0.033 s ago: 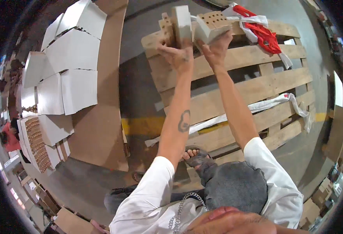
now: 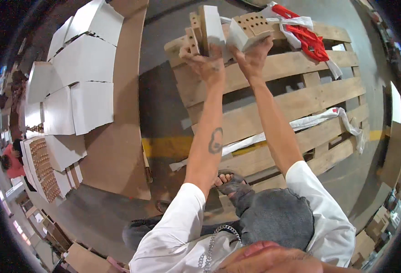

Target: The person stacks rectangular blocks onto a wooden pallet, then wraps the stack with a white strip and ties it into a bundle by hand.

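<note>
Both arms reach out to the far end of a wooden pallet (image 2: 296,98). My left hand (image 2: 205,65) is closed round a few upright drilled boards (image 2: 212,28), one with a white face and the others showing brown edges with holes. These boards stand slightly apart from each other. In my right hand (image 2: 253,57) is a tight stack of white panels (image 2: 251,23), their brown drilled ends facing up. The two bundles are side by side with a small gap. Palms and fingers hide the lower parts of both.
At the left, white panels (image 2: 89,59) are piled on a brown sheet (image 2: 114,154), beside a stack with drilled edges (image 2: 43,166). A red and white cloth strap (image 2: 307,43) lies over the pallet's far right corner; a white strip (image 2: 296,125) crosses its near slats. A person in red (image 2: 12,161) is far left.
The boards in my left hand have shifted: the leftmost brown piece now sits lower and apart from its neighbour. My right hand and its stack have hardly moved.
</note>
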Demonstrator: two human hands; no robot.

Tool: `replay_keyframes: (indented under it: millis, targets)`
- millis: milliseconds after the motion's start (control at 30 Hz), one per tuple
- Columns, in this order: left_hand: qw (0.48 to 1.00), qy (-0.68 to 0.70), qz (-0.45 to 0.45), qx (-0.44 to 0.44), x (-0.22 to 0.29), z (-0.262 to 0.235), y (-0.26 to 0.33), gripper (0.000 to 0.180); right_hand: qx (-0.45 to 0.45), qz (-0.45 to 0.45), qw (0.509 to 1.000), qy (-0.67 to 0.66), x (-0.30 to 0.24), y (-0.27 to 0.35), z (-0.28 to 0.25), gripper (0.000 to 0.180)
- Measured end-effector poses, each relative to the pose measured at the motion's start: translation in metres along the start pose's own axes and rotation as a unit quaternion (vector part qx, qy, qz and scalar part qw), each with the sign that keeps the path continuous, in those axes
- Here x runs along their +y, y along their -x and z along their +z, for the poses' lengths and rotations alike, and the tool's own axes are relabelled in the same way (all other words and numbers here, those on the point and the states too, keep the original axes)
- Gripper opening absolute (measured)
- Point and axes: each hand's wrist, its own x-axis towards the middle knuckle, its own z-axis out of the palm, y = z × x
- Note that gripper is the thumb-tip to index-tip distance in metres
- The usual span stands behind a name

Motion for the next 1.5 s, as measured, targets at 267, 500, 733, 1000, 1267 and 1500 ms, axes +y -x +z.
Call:
replay_keyframes:
  millis: [267,500,733,1000,1267,1500]
  targets:
    - [0.974,-0.049,0.215,0.054,-0.025,0.000,-0.038,0.053,0.002,-0.045,0.999,-0.008,0.020,-0.005,0.019,0.098]
    - [0.986,-0.036,0.159,-0.013,-0.015,-0.004,-0.050,0.035,-0.049,0.018,0.999,-0.001,0.008,-0.019,0.007,0.110]
    - [0.985,-0.024,0.167,-0.044,-0.080,-0.046,-0.193,0.020,-0.097,0.064,0.993,-0.004,-0.041,-0.060,0.045,0.120]
    - [0.899,0.321,-0.239,-0.180,-0.047,-0.078,-0.146,0.029,-0.236,0.092,0.962,0.100,0.018,-0.072,0.021,0.133]
    - [0.894,0.311,-0.255,-0.200,0.007,-0.043,-0.093,0.028,-0.306,0.489,0.777,-0.252,0.056,-0.088,-0.038,0.062]
    - [0.943,0.196,-0.186,-0.193,0.008,-0.012,-0.077,0.031,-0.247,0.515,0.741,-0.353,0.068,-0.060,-0.052,0.058]
